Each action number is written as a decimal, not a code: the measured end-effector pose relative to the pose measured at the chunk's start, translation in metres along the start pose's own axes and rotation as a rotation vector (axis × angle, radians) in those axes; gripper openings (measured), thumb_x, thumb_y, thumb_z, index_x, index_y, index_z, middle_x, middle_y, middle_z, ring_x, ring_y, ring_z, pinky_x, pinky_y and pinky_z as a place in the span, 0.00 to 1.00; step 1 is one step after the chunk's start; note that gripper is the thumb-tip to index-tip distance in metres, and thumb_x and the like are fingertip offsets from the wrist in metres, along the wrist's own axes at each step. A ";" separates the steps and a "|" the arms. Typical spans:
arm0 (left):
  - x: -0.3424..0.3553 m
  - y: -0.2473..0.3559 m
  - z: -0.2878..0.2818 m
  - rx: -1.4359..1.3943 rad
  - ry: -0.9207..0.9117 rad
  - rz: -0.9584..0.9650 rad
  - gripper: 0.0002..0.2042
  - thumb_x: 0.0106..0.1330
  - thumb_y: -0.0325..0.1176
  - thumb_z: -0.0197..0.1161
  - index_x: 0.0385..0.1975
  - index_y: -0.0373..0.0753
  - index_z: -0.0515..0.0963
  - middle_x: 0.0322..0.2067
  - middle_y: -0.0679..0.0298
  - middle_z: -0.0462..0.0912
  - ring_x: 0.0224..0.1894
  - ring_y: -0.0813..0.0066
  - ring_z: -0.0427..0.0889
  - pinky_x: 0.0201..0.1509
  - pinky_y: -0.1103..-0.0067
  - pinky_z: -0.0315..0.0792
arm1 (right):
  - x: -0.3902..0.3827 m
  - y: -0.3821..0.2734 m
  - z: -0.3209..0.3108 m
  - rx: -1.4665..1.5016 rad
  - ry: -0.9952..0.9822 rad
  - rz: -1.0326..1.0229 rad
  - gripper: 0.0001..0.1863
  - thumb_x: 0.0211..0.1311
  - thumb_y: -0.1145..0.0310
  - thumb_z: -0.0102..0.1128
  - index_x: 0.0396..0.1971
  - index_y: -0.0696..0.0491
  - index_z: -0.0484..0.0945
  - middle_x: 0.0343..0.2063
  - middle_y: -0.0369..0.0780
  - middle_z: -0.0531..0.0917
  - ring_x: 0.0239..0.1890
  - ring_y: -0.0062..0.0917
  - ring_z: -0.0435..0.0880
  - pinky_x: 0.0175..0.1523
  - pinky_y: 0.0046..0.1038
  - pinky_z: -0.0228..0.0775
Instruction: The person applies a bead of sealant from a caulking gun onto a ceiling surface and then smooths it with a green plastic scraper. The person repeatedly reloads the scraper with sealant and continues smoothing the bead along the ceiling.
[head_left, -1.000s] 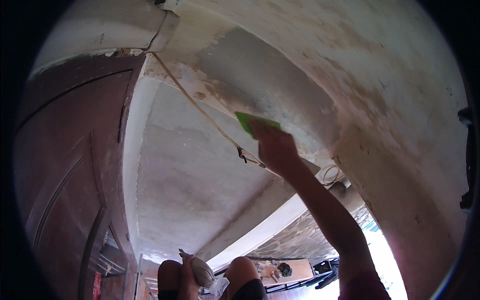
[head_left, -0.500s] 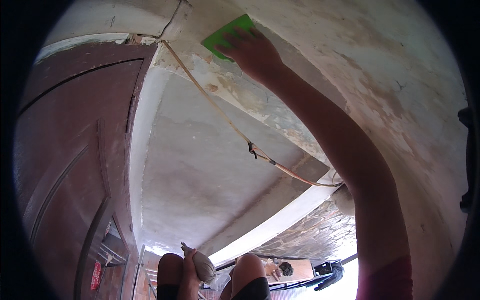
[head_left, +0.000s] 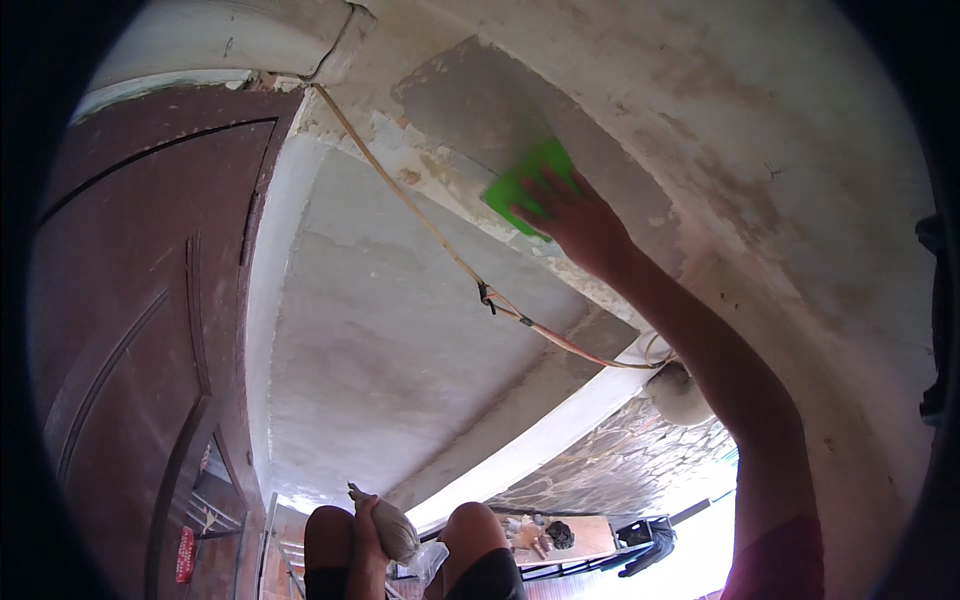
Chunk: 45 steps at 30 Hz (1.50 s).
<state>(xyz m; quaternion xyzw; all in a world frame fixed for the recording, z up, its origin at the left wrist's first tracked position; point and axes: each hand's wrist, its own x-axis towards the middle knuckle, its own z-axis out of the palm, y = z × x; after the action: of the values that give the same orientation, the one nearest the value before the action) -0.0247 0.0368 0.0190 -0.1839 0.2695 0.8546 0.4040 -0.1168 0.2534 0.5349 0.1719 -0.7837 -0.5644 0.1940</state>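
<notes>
My right arm stretches up to the wall, and my right hand (head_left: 582,222) presses a thin green plastic spreader (head_left: 530,185) against it. The fingers lie across the spreader's back, and its upper edge is smeared by motion. Around it is a darker grey patch of plaster (head_left: 480,95) on the pale wall. Down between my knees, my left hand (head_left: 368,532) is wrapped round a bulging plastic bag (head_left: 397,533) of grey paste with a twisted end pointing up. Clear plastic (head_left: 428,562) hangs beside the bag.
A tan cable (head_left: 420,222) with a taped joint (head_left: 487,295) sags across the wall to a round fitting (head_left: 680,395). At left stands a dark brown door (head_left: 130,290). Below is a wooden bench top (head_left: 585,538) with a dark bundle (head_left: 560,535) on it.
My right hand has moved the spreader down and to the right along the wall, uncovering the upper end of the dark patch. My left hand still holds the bag.
</notes>
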 end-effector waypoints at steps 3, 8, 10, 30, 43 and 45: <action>0.000 0.001 -0.001 -0.030 -0.030 -0.001 0.17 0.59 0.46 0.58 0.43 0.45 0.67 0.34 0.62 0.72 0.37 0.66 0.77 0.41 0.67 0.75 | -0.039 -0.003 0.003 0.059 0.015 0.004 0.31 0.54 0.77 0.53 0.59 0.37 0.71 0.63 0.37 0.69 0.67 0.36 0.64 0.72 0.43 0.52; 0.003 0.002 -0.007 -0.073 -0.056 -0.025 0.15 0.59 0.46 0.58 0.40 0.45 0.68 0.32 0.64 0.72 0.34 0.67 0.77 0.38 0.67 0.76 | -0.088 -0.012 -0.022 0.126 -0.114 0.085 0.30 0.50 0.80 0.56 0.54 0.38 0.76 0.57 0.37 0.75 0.63 0.33 0.69 0.69 0.42 0.56; 0.003 0.002 -0.007 -0.093 -0.040 -0.021 0.15 0.59 0.46 0.59 0.39 0.45 0.68 0.31 0.64 0.72 0.32 0.67 0.77 0.37 0.68 0.76 | -0.079 -0.012 -0.038 0.165 -0.123 0.135 0.29 0.48 0.81 0.57 0.53 0.39 0.77 0.55 0.36 0.77 0.61 0.31 0.72 0.67 0.41 0.59; 0.012 0.004 -0.007 -0.053 0.028 0.051 0.13 0.59 0.44 0.58 0.38 0.46 0.68 0.30 0.64 0.72 0.32 0.68 0.77 0.36 0.69 0.76 | 0.096 0.012 -0.004 -0.145 0.279 0.056 0.31 0.55 0.74 0.55 0.62 0.39 0.67 0.60 0.40 0.71 0.63 0.35 0.69 0.66 0.38 0.62; 0.002 0.013 -0.002 -0.076 0.020 0.040 0.14 0.59 0.45 0.59 0.38 0.45 0.68 0.30 0.64 0.73 0.32 0.69 0.77 0.36 0.69 0.76 | -0.082 -0.014 0.005 0.011 -0.017 0.125 0.32 0.51 0.80 0.53 0.59 0.42 0.71 0.58 0.42 0.73 0.62 0.38 0.70 0.67 0.40 0.61; -0.001 0.020 -0.008 -0.084 0.038 0.053 0.14 0.59 0.45 0.59 0.39 0.45 0.68 0.30 0.64 0.73 0.32 0.69 0.77 0.36 0.69 0.76 | -0.095 -0.024 -0.012 0.124 -0.061 0.206 0.30 0.50 0.82 0.54 0.56 0.43 0.74 0.55 0.41 0.76 0.60 0.36 0.72 0.65 0.40 0.63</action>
<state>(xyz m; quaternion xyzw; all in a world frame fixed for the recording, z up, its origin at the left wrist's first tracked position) -0.0387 0.0210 0.0195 -0.2097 0.2456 0.8719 0.3679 -0.0275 0.2826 0.5053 0.0850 -0.8361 -0.4970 0.2161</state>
